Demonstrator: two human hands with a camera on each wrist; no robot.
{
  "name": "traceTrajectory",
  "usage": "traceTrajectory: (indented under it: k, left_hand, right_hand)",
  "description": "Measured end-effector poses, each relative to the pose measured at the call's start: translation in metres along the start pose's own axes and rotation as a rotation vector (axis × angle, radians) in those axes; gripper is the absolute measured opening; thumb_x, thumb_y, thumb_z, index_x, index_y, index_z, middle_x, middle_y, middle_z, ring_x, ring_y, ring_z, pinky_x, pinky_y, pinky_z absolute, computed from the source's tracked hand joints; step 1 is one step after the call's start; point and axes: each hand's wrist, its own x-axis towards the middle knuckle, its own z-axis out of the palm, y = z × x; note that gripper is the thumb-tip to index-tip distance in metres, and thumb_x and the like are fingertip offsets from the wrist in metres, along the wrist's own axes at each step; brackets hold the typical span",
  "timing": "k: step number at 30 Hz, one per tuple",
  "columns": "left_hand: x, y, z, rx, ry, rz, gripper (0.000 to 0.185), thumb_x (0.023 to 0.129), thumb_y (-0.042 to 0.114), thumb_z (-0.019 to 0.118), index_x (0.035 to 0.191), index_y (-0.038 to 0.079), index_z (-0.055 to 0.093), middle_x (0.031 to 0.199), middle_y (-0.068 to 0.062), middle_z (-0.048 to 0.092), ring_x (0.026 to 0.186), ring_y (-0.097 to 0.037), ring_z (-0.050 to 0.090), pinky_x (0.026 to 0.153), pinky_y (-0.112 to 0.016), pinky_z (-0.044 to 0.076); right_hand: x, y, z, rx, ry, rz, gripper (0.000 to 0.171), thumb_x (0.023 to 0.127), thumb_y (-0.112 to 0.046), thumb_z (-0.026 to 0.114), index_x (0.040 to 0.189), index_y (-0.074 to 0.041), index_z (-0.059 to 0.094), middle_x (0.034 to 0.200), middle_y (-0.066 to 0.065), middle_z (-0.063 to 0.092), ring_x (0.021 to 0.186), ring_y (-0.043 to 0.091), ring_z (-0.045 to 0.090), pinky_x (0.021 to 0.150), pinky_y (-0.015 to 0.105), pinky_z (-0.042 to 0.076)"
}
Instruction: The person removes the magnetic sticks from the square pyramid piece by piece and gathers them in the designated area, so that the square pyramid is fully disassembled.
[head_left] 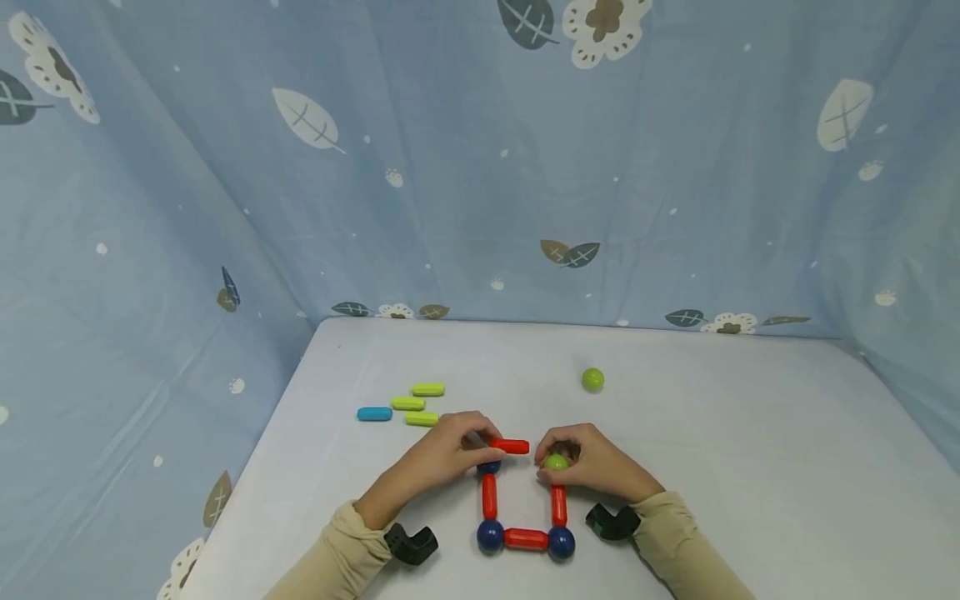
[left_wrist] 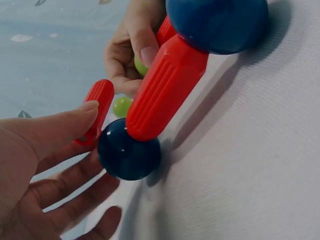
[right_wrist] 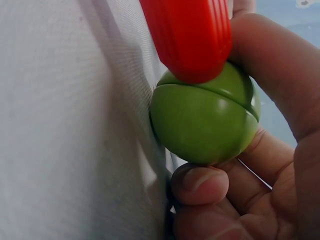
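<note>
I see my left hand (head_left: 450, 450) pinching a red rod (head_left: 511, 447) onto the frame's far-left blue ball (left_wrist: 129, 150); my right hand (head_left: 592, 462) pinches the green ball (head_left: 556, 461) steady atop the right rod (head_left: 558, 505) on the desk (head_left: 750, 467), ready for joining.

A short red stick (head_left: 511, 447) is held level above a dark blue ball (head_left: 488, 467). A green ball (head_left: 556, 462) is pinched on top of another red stick (head_left: 558, 505).

I'm looking at red rods (head_left: 489, 497) joining dark blue balls (head_left: 490, 535), a green ball (head_left: 556, 461), lime and sky-blue sticks (head_left: 408, 403), and leaf-patterned blue cloth (head_left: 480, 167).
</note>
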Motion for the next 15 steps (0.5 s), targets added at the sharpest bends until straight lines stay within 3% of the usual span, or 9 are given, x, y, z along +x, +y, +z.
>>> traceTrajectory:
  k: [8,15]
  left_hand:
    - [-0.015,-0.002,-0.019,0.082,0.113,0.016,0.018,0.09,0.032,0.08,0.106,0.025,0.079,0.094,0.016,0.07,0.09,-0.006,0.064,0.081,-0.026,0.054]
    - [-0.048,-0.029,-0.046,0.147,0.218,-0.007,0.022,0.085,0.025,0.085,0.106,0.021,0.081,0.095,0.01,0.073,0.08,-0.001,0.058,0.07,-0.023,0.049]
  right_hand:
    - [0.001,0.0,0.002,-0.001,-0.003,0.008,0.014,0.087,-0.024,0.081,0.1,-0.023,0.075,0.094,-0.01,0.075,0.081,0.005,0.059,0.07,0.019,0.048]
    - [-0.001,0.002,0.001,-0.005,0.013,-0.023,0.014,0.087,-0.022,0.082,0.098,-0.023,0.075,0.094,-0.009,0.074,0.079,0.002,0.057,0.068,0.019,0.047]
